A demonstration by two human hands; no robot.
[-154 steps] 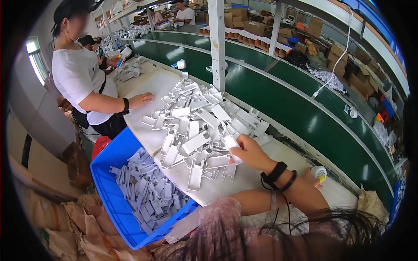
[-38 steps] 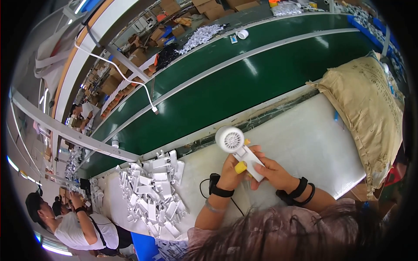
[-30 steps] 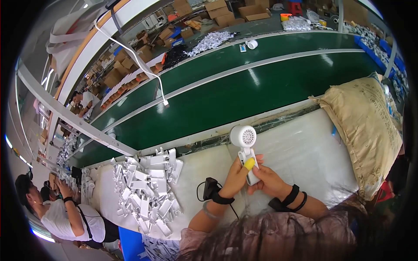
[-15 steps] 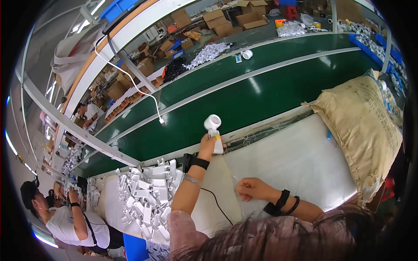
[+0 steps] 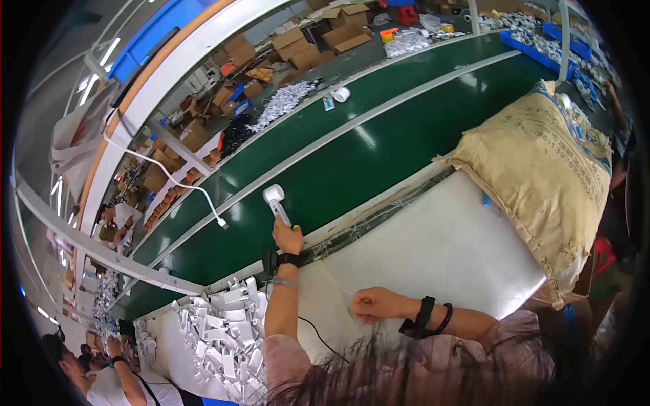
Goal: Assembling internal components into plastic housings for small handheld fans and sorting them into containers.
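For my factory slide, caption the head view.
Left hand holding a white fan over the green belt, right hand curled over the table.

The person wears a pale pink top (image 5: 467, 353) with short, loose sleeves (image 5: 288, 357), and long dark strands of hair (image 5: 386, 355) hang over it. The left fingers (image 5: 278, 229) have a small bit of yellow (image 5: 296, 231) near them, and that wrist wears a black strap (image 5: 289, 259), a black box (image 5: 269, 262) with a thin black wire (image 5: 319, 332), and a see-through bracelet (image 5: 284, 281). Behind the right fingers (image 5: 364, 299), the wrist has another black strap (image 5: 426, 312) and a round black bracelet (image 5: 446, 317).
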